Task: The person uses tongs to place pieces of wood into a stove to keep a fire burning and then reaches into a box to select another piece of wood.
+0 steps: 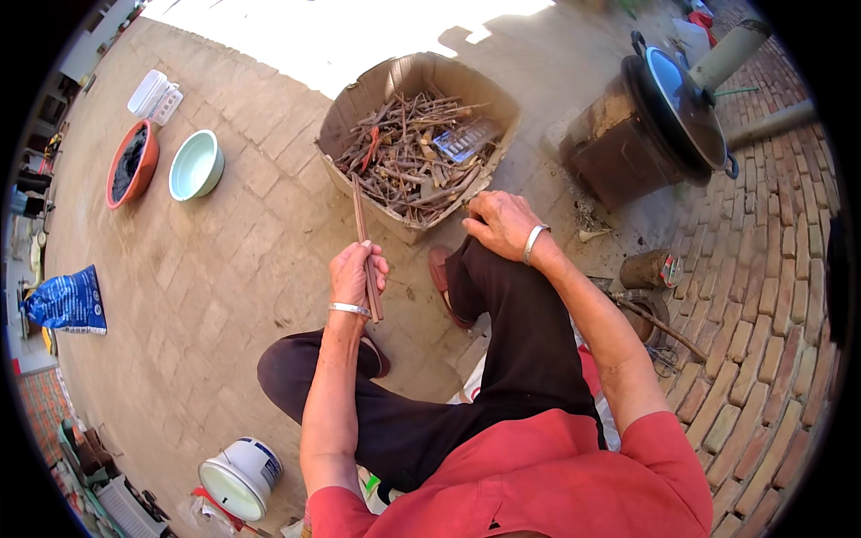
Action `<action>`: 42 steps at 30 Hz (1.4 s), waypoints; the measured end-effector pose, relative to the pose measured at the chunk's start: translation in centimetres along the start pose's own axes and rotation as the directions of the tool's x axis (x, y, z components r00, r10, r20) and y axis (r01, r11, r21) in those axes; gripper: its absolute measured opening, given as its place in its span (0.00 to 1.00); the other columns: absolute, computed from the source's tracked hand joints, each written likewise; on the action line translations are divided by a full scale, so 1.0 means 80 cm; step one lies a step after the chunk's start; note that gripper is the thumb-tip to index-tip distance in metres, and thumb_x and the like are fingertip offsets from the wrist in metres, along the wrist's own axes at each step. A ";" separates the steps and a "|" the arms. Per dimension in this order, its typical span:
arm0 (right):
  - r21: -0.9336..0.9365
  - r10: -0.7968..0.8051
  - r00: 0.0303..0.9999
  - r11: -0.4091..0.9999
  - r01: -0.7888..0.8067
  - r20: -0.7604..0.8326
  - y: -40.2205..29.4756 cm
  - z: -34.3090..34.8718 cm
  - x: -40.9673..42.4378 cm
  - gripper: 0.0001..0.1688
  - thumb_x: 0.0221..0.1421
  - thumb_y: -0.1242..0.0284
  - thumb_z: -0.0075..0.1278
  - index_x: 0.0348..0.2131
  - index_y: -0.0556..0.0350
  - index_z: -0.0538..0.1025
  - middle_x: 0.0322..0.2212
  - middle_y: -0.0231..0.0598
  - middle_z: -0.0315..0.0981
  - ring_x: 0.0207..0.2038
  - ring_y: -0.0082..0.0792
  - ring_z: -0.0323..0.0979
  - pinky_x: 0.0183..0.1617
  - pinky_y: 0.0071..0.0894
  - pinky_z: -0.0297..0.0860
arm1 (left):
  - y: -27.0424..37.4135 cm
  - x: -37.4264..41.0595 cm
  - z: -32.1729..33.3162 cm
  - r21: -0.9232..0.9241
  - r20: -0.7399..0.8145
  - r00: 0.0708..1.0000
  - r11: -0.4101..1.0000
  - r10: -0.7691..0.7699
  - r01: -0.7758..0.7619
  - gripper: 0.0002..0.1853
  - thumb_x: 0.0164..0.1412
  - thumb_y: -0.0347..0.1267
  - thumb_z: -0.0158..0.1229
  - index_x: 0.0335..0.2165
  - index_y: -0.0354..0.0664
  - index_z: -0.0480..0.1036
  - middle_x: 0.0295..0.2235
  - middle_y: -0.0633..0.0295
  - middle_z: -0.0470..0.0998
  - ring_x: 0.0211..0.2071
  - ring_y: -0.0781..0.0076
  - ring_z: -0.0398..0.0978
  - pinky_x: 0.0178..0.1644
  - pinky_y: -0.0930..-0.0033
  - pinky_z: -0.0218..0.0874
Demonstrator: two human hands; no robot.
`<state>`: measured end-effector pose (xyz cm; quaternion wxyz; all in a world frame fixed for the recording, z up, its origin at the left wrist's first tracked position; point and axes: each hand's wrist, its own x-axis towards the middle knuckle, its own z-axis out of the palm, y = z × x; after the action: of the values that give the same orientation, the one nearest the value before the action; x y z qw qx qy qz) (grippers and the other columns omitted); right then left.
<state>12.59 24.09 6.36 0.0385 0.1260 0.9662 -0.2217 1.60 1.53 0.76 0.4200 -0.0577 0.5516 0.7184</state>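
My left hand (353, 272) holds straight brown wooden chopsticks (361, 212) upright by their lower half. Their far ends reach the near rim of a worn cardboard box (417, 237). Inside the box lies a heap of dry twigs (410, 171), with a blue and clear blister pack (464, 140) on top. My right hand (503, 218) rests on my right knee, close to the box's near right corner. Its thumb is apart from the curled fingers, whose tips are partly hidden, and I see nothing held in it.
A stove (612, 161) bearing a lidded pot (686, 107) stands right of the box, by the brick paving (746, 323). On the left are an orange basin (149, 161), a pale green bowl (195, 165) and a blue bag (67, 299). A white bucket (259, 464) is lower left.
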 end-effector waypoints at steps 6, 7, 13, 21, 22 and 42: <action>0.047 0.005 0.999 0.999 -0.003 -0.039 0.004 0.003 0.000 0.16 0.45 0.66 0.43 0.21 0.64 0.70 0.25 0.53 0.69 0.32 0.54 0.67 0.37 0.48 0.62 | -0.004 0.003 -0.002 -0.002 -0.006 1.000 1.000 0.011 -0.011 0.10 0.58 0.33 0.44 0.25 0.38 0.65 0.13 0.60 0.70 0.07 0.77 0.63 0.08 0.80 0.51; 0.044 0.008 0.999 0.999 -0.006 -0.038 0.002 0.001 0.000 0.16 0.45 0.67 0.43 0.20 0.64 0.70 0.24 0.53 0.69 0.32 0.54 0.67 0.36 0.48 0.62 | -0.004 0.004 -0.003 -0.004 -0.004 1.000 1.000 0.016 -0.016 0.10 0.58 0.34 0.44 0.25 0.38 0.65 0.13 0.60 0.70 0.07 0.77 0.63 0.08 0.80 0.51; 0.019 0.022 0.999 1.000 -0.021 -0.027 0.008 0.005 0.001 0.14 0.46 0.67 0.44 0.21 0.63 0.70 0.24 0.48 0.68 0.31 0.50 0.67 0.34 0.44 0.62 | -0.002 0.002 -0.002 -0.021 -0.014 1.000 0.999 0.026 -0.026 0.10 0.57 0.33 0.45 0.25 0.37 0.65 0.13 0.60 0.70 0.07 0.77 0.62 0.08 0.80 0.52; 0.058 0.012 0.997 0.998 -0.007 -0.070 0.005 0.003 0.000 0.15 0.45 0.68 0.43 0.20 0.64 0.70 0.23 0.54 0.68 0.31 0.55 0.67 0.35 0.48 0.62 | -0.004 0.004 -0.006 -0.015 -0.007 1.000 0.999 0.029 -0.029 0.10 0.58 0.34 0.44 0.26 0.38 0.65 0.13 0.61 0.70 0.07 0.77 0.63 0.08 0.81 0.50; 0.058 0.005 0.997 0.998 -0.001 -0.082 0.006 0.004 -0.001 0.15 0.45 0.68 0.43 0.20 0.64 0.70 0.23 0.54 0.68 0.31 0.55 0.67 0.35 0.48 0.62 | -0.004 0.004 -0.005 -0.014 -0.006 1.000 1.000 0.025 -0.025 0.11 0.59 0.34 0.44 0.26 0.38 0.65 0.13 0.61 0.70 0.07 0.77 0.63 0.08 0.81 0.50; 0.604 0.484 0.800 0.772 -0.199 -0.354 0.090 0.063 -0.111 0.07 0.46 0.75 0.47 0.24 0.63 0.71 0.14 0.33 0.65 0.20 0.20 0.63 0.25 0.21 0.61 | 0.014 -0.001 -0.020 0.001 -0.118 0.992 0.999 0.048 -0.048 0.12 0.59 0.34 0.44 0.27 0.36 0.65 0.14 0.59 0.69 0.07 0.77 0.62 0.09 0.81 0.52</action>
<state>23.14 26.12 -0.06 -0.2037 0.3633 0.7995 -0.4329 0.28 0.11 1.03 0.3695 -0.0871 0.5761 0.7239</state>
